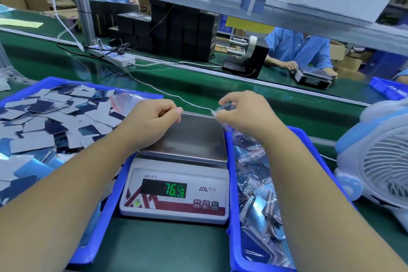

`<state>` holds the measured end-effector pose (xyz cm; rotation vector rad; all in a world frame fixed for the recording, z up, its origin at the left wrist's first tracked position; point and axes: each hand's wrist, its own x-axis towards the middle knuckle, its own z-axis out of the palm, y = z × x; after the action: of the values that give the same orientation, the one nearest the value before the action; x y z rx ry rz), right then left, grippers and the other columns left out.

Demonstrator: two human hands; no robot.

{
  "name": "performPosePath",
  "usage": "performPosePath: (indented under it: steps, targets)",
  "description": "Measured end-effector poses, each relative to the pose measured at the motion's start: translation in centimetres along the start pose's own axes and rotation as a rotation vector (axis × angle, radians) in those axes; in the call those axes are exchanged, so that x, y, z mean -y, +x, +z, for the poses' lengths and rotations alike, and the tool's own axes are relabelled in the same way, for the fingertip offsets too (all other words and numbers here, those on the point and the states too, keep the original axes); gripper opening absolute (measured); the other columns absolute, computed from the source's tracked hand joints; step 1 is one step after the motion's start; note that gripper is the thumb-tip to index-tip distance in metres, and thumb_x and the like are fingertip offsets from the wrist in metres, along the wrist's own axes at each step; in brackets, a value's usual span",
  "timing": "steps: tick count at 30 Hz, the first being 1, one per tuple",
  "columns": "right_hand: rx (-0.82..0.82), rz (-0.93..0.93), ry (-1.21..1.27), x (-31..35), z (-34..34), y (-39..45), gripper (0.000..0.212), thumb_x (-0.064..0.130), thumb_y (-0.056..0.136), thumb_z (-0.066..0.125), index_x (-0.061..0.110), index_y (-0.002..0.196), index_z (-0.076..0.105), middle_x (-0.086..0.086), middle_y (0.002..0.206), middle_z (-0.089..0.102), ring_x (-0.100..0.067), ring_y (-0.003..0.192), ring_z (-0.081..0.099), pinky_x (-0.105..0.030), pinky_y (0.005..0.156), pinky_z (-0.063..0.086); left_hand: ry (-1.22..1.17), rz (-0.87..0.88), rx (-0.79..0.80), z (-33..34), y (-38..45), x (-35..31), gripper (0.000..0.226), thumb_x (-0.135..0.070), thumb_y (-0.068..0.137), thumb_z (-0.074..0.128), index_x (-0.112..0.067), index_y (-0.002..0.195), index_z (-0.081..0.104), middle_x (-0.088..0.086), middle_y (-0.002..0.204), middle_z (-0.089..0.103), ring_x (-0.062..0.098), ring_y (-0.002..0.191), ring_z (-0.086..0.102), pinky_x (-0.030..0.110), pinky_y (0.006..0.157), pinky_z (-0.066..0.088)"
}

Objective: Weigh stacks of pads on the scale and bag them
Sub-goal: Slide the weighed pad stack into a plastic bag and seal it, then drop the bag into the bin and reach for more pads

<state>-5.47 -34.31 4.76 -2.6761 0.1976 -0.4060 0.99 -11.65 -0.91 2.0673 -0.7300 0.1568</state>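
Note:
A digital scale (176, 196) stands between two blue trays, its steel plate (194, 137) bare and its display reading 76.9. My left hand (152, 121) hovers over the plate's left side with fingers curled and thumb against the forefinger; I see nothing in it. My right hand (245, 115) pinches a small clear bag (226, 108) above the plate's far right corner. Loose grey and dark blue pads (55, 117) fill the left tray (106, 205). Bagged pads (258, 194) lie in the right tray (232, 183).
Empty clear bags (125, 99) with red strips lie at the left tray's far edge. A white and blue fan (379, 161) stands at the right. A white cable (167, 93) crosses the green belt behind the scale. Another worker's hands (289, 65) are at a second scale beyond.

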Motion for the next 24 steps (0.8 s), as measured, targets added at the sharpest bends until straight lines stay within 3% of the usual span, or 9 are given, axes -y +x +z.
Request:
performPosePath:
  steps: [3,8,10,12,15,18,21,24]
  targets:
    - [0.028,0.103,-0.028,-2.1,-1.4,-0.5,0.015,0.037,0.071,0.067,0.025,0.080,0.069,0.014,0.075,0.067,-0.011,0.074,0.063,-0.027,0.066,0.054,-0.008,0.010,0.012,0.1,0.0,0.0,0.032,-0.031,0.101,0.053,-0.026,0.072,0.065,-0.011,0.045,0.033,0.007,0.046,0.032,0.024,0.050,0.025]
    - [0.157,0.307,-0.198,-5.1,-1.5,-1.5,0.015,0.028,0.064,0.066,0.017,0.073,0.072,0.000,0.069,0.071,-0.018,0.071,0.067,-0.035,0.067,0.060,-0.016,0.019,0.020,0.2,0.0,0.2,0.029,-0.032,0.102,0.053,-0.029,0.075,0.065,-0.011,0.047,0.035,0.007,0.048,0.034,0.028,0.054,0.027]
    - [0.281,0.371,-0.284,-5.8,-1.1,-1.8,0.020,0.023,0.062,0.066,0.011,0.075,0.074,-0.008,0.074,0.072,-0.022,0.064,0.063,-0.034,0.062,0.058,-0.011,0.024,0.021,0.2,0.0,0.3,0.028,-0.033,0.101,0.053,-0.031,0.076,0.065,-0.011,0.048,0.036,0.007,0.048,0.035,0.027,0.054,0.027]
    - [0.279,0.388,-0.269,-6.2,-0.8,-1.9,0.022,0.029,0.069,0.068,0.007,0.073,0.070,-0.010,0.072,0.068,-0.022,0.062,0.057,-0.029,0.058,0.050,-0.009,0.022,0.016,0.1,0.0,0.4,0.030,-0.033,0.101,0.053,-0.028,0.074,0.065,-0.011,0.048,0.036,0.007,0.048,0.035,0.027,0.054,0.027]
    - [0.135,0.322,-0.253,-5.1,0.0,-1.9,0.019,0.030,0.076,0.060,0.011,0.071,0.064,-0.006,0.078,0.065,-0.024,0.070,0.059,-0.029,0.058,0.046,-0.007,-0.012,-0.002,-0.1,0.1,0.2,0.032,-0.030,0.101,0.053,-0.023,0.072,0.065,-0.012,0.047,0.036,0.006,0.048,0.034,0.022,0.051,0.028]
    - [0.136,0.171,-0.283,-1.7,1.9,-1.9,0.016,0.031,0.080,0.056,0.018,0.087,0.063,-0.003,0.096,0.054,-0.025,0.083,0.055,-0.031,0.066,0.043,-0.007,-0.046,-0.042,-0.8,0.3,-0.5,0.032,-0.028,0.101,0.053,-0.018,0.073,0.066,-0.012,0.047,0.038,0.005,0.048,0.036,0.016,0.051,0.029]
    - [0.152,0.002,-0.296,2.5,3.7,-1.8,0.020,0.034,0.084,0.056,0.021,0.096,0.064,-0.002,0.096,0.045,-0.027,0.086,0.052,-0.034,0.074,0.044,0.017,-0.114,-0.037,-2.8,1.2,-1.5,0.039,-0.036,0.102,0.048,-0.017,0.073,0.067,-0.009,0.052,0.046,0.005,0.048,0.040,0.027,0.060,0.037]
    - [0.155,-0.122,-0.305,6.3,5.2,-1.5,0.023,0.033,0.084,0.056,0.019,0.098,0.065,-0.004,0.093,0.050,-0.028,0.089,0.054,-0.033,0.069,0.044,-0.026,-0.201,-0.007,-5.9,1.7,-1.9,0.053,-0.049,0.103,0.037,-0.020,0.072,0.068,-0.009,0.052,0.057,0.002,0.046,0.049,0.031,0.063,0.038]
